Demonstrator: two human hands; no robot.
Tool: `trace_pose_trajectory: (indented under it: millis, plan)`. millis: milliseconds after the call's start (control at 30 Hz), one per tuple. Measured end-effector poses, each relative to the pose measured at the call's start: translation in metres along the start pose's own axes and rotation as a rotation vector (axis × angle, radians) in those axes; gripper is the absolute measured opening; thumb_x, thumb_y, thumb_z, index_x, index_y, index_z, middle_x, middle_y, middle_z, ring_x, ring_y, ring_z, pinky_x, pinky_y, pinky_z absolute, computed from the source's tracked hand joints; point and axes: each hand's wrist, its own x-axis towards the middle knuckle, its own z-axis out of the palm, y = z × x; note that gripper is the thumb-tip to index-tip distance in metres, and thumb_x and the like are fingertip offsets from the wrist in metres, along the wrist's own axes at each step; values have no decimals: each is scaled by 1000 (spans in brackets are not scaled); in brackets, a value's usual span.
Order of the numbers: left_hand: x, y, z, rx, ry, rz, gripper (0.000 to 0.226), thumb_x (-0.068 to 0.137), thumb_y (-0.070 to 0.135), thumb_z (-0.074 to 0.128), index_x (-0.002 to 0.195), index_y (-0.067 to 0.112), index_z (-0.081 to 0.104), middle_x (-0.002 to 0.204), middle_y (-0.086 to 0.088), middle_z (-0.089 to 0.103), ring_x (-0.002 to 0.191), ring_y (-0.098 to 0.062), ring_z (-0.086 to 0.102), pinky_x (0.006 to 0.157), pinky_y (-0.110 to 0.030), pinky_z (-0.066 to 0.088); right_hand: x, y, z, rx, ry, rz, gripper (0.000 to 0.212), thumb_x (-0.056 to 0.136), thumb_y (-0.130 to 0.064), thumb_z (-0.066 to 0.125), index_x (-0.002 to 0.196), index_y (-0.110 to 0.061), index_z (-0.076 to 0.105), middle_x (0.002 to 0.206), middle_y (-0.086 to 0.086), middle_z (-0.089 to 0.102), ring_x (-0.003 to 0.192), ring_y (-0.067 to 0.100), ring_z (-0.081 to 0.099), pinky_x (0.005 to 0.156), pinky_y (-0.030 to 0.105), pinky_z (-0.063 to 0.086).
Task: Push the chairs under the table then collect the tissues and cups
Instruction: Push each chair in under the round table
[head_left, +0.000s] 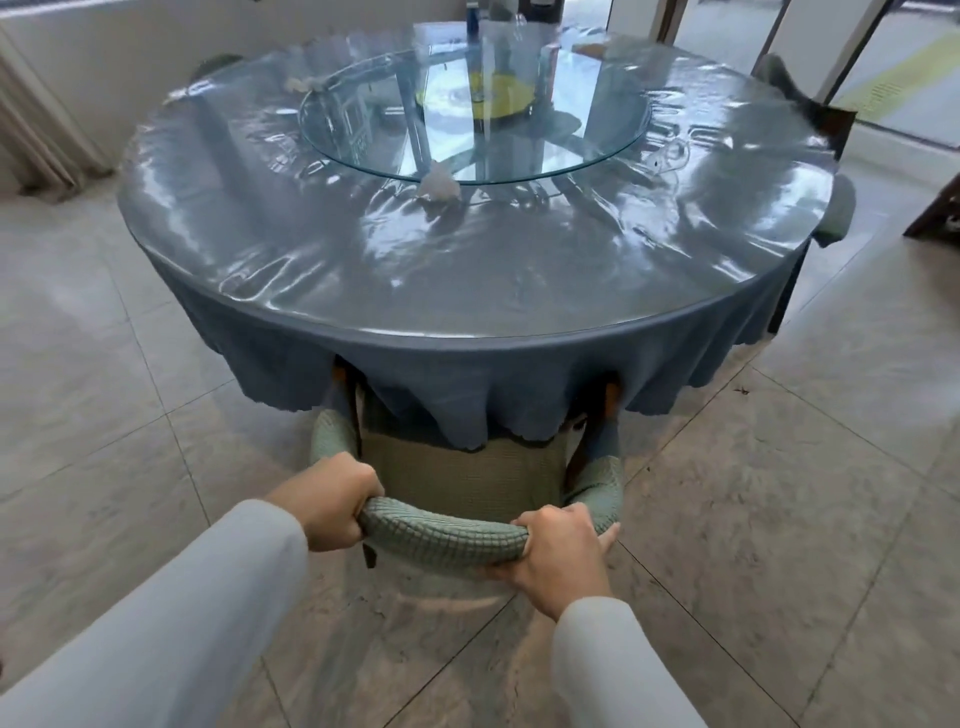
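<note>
The person is on the chair step. The left hand (332, 501) and the right hand (558, 553) both curl tight round the top of the green chair (441, 535) at the near edge of the table (467, 291). The seat is partly under the blue cloth. The next move is likely a straight push forward, so the chair's arms slip under too. A crumpled tissue (439, 186) lies near the table's middle. No cup can be made out.

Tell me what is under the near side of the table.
A green chair, partly under; the left hand and right hand grip its back outside. The cloth hides the seat's front and anything deeper.
</note>
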Motion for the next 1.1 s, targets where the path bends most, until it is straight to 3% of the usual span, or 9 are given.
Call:
trace_pose_trajectory:
  millis: [200, 400, 467, 533, 600, 633, 700, 767, 1100]
  plan:
    - [27, -22, 6, -9, -12, -31, 11, 77, 24, 65, 83, 27, 73, 75, 13, 70, 71, -2, 63, 63, -20, 51, 26, -12, 11, -43, 18, 17, 53, 71, -76, 66, 106, -37, 71, 103, -12, 62, 116, 22, 42, 106, 79, 6]
    - [30, -78, 21, -138, -35, -144, 22, 73, 19, 63, 66, 39, 60, 66, 17, 63, 65, 1, 58, 55, -12, 37, 62, -66, 31, -114, 16, -3, 58, 70, -79, 62, 107, -34, 68, 109, -12, 62, 117, 23, 41, 104, 80, 2]
    - [36, -87, 18, -154, -5, -144, 24, 76, 17, 64, 79, 40, 64, 79, 16, 66, 79, -2, 61, 64, -17, 44, 73, -77, 32, -157, 30, 3, 62, 71, -79, 60, 116, -37, 63, 118, -11, 61, 120, 25, 41, 105, 81, 7]
    - [47, -88, 19, -157, 51, -148, 37, 79, 20, 65, 111, 38, 66, 109, 14, 67, 111, -14, 59, 89, -31, 51, 87, -83, 32, -147, 61, 4, 86, 69, -81, 60, 143, -43, 40, 141, -5, 49, 131, 28, 35, 105, 80, 9]
    - [59, -80, 22, -150, 52, -202, 77, 78, 36, 70, 147, 43, 37, 149, 11, 46, 144, -24, 31, 114, -56, 35, 101, -86, 29, -108, 94, 11, 116, 65, -83, 63, 155, -46, 1, 162, 5, 17, 145, 32, 18, 105, 80, 9]
    - [65, -77, 23, -149, 55, -230, 98, 75, 48, 73, 154, 47, 14, 160, 10, 27, 151, -28, 13, 116, -68, 22, 108, -89, 28, -97, 112, 7, 126, 62, -83, 66, 154, -46, -13, 165, 8, 1, 149, 34, 8, 105, 80, 9]
    - [78, -77, 25, -149, 139, -255, 126, 67, 65, 76, 150, 51, -18, 166, 7, -10, 152, -31, -16, 110, -76, 7, 120, -92, 26, -82, 164, -16, 135, 58, -80, 71, 151, -47, -21, 164, 12, -15, 152, 36, -4, 105, 81, 7]
    - [88, -80, 23, -144, 245, -255, 138, 62, 67, 79, 146, 50, -29, 160, 3, -34, 146, -34, -32, 109, -79, 5, 131, -93, 22, -85, 194, -32, 137, 57, -77, 75, 153, -46, -18, 164, 16, -16, 152, 39, -7, 105, 82, 8]
    - [151, -138, -21, 76, 412, -281, 127, 80, 51, 74, 147, 40, -33, 159, -12, -35, 145, -42, -30, 110, -78, 1, 210, -137, 7, -141, 272, 37, 134, 65, -65, 80, 153, -45, -19, 162, 24, -17, 150, 42, -13, 108, 79, 6]
